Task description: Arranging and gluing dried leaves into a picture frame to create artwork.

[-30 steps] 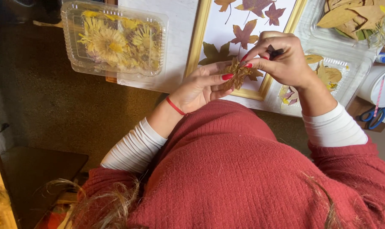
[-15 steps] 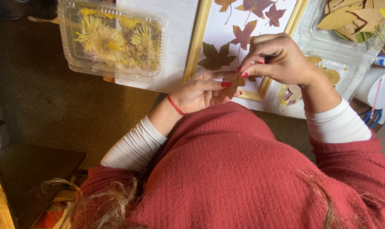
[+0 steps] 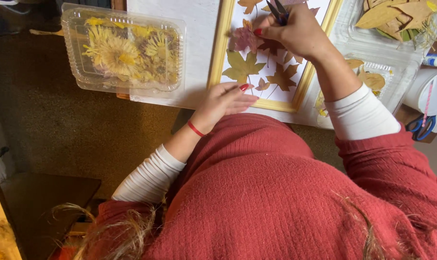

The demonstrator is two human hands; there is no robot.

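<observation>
While the far left of the white board holds a clear plastic clamshell box of yellow dried flowers (image 3: 123, 50), lid shut and well apart from both hands, the work lies to its right. The left hand (image 3: 226, 100) rests flat on the near rail of the gilt wooden picture frame (image 3: 219, 45), fingers loosely together and holding nothing, steadying the frame. Inside the frame, on white backing, lie pressed leaves: a yellow-green maple leaf (image 3: 242, 68) nearest that hand, a brown one (image 3: 282, 77) beside it, and darker red ones farther off.

Farther right and farther away, the right hand (image 3: 299, 32) is closed around dark metal tweezers (image 3: 278, 10), its fingertips pinched over a pale pink pressed leaf (image 3: 245, 38) that sits at the frame's left-hand inner edge, above the yellow-green leaf. That pink leaf looks thin, dry and crinkled, lobed at its edges.

To place it well, I judge the grip should stay light, the leaf lowered flat without dragging, and the left hand kept pressing so the frame cannot shift.

At the far right sit clear trays of tan leaves (image 3: 399, 17) and blue-handled scissors (image 3: 422, 127).
</observation>
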